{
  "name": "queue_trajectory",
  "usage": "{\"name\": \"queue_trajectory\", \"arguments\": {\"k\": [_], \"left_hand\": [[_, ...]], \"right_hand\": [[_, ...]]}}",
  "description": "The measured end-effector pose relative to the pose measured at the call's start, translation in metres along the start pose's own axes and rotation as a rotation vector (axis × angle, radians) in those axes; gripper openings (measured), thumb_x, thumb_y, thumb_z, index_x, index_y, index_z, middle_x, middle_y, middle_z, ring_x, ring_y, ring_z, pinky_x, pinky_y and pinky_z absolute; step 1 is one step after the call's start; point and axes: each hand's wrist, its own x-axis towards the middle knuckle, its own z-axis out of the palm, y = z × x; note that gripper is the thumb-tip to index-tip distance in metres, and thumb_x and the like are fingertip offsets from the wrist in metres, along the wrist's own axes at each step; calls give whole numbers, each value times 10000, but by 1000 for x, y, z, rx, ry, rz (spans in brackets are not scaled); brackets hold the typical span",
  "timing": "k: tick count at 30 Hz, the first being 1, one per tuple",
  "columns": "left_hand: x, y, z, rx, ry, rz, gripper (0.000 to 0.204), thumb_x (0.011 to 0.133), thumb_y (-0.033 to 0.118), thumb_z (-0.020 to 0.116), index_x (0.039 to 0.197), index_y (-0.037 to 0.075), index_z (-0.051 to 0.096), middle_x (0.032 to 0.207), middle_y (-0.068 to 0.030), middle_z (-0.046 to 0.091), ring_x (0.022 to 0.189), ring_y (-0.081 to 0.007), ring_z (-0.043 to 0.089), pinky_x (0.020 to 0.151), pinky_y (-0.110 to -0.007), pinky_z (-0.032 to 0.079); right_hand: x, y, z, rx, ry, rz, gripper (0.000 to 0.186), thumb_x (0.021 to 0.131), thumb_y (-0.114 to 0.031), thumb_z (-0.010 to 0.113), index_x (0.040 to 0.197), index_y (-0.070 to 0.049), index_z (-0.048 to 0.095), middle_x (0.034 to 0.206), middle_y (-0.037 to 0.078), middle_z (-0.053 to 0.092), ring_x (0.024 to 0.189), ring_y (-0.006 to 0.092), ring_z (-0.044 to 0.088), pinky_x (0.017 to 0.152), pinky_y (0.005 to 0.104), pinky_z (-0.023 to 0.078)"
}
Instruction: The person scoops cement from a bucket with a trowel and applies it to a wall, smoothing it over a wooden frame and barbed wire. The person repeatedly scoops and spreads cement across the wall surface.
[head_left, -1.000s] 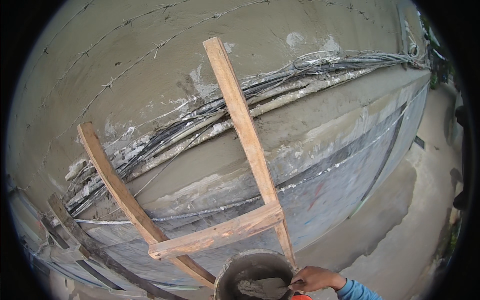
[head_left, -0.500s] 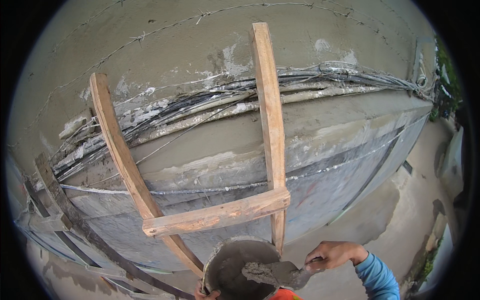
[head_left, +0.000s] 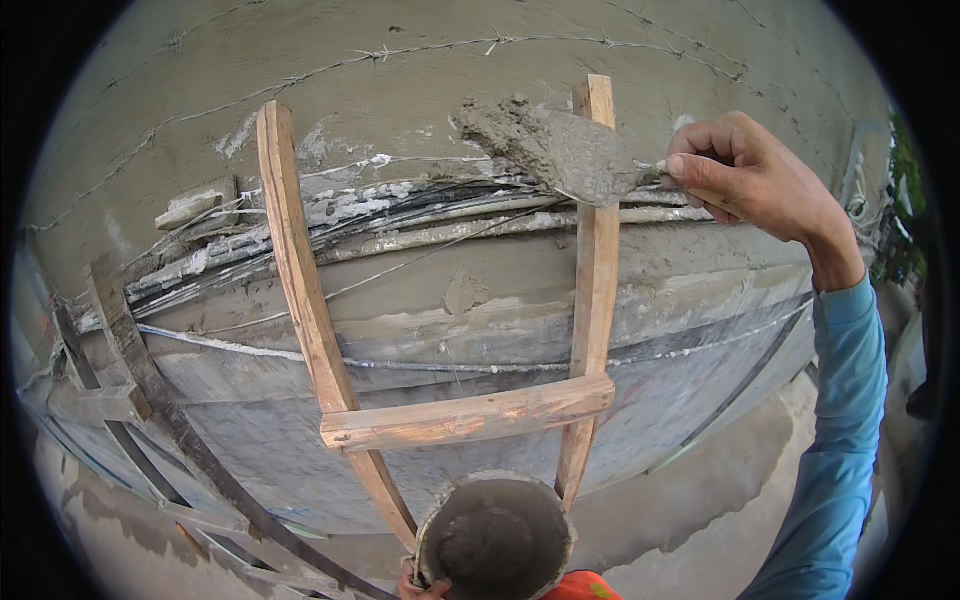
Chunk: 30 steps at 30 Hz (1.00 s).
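My right hand [head_left: 745, 180] is closed round the handle of a trowel [head_left: 605, 180]. Grey wet mortar [head_left: 530, 140] covers the blade, which is raised in front of the plastered wall and the top of the ladder's right rail. At the bottom, my left hand [head_left: 422, 585] grips the rim of a round bucket [head_left: 562, 515], its fingers partly cut off by the picture's edge. More mortar lies inside the bucket, which sits close against the ladder, below its rung.
A wooden ladder [head_left: 470, 412] leans on the wall. Behind it run a bundle of cables and crusted pipes [head_left: 420, 235]. Barbed wire [head_left: 340, 62] stretches along the wall above. A darker wooden ladder [head_left: 150, 390] stands at the left. Far below lies wet ground [head_left: 690, 510].
My right hand has lifted the loaded trowel out of the bucket, up to the level of the cables. My left hand still holds the bucket. The view has shifted somewhat.
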Motion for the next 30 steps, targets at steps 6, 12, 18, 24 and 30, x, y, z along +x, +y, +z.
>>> {"name": "queue_trajectory", "arguments": {"k": [6,12,18,24,30], "left_hand": [[-4,2,2,132,-4,37,595,860,10,725,1445,-21,624,1250,-122,733,1067,-255,683,894,-374,575],[5,-18,-2,302,69,115,623,850,3,739,1459,-10,607,1239,-103,717,993,-241,672,817,-361,578],[21,-39,-2,46,92,147,775,839,-2,767,1558,27,480,1130,-116,710,778,-170,635,579,-301,515],[33,-42,-9,60,-44,15,670,856,-43,741,1478,53,510,943,-59,656,509,-130,525,446,-288,422],[22,-28,-2,4,-2,-24,655,866,-47,729,1477,74,527,886,-36,635,543,-110,507,453,-278,398]], "right_hand": [[64,-1,36,-1001,568,-245,230,998,-244,745,1032,-16,749,882,114,733,836,310,741,736,447,594],[83,-13,56,-1165,595,-254,152,978,-203,752,986,-54,725,973,98,730,906,359,748,782,487,608],[86,-20,44,-1297,599,-284,63,959,-147,744,948,-86,751,972,46,739,939,258,740,887,447,564],[124,-25,60,-1465,657,-492,137,956,-200,745,835,-182,807,871,-36,723,939,143,667,981,317,467],[138,-32,73,-1675,370,-310,145,943,-287,773,802,-272,799,858,-73,748,940,106,675,986,314,440]]}}
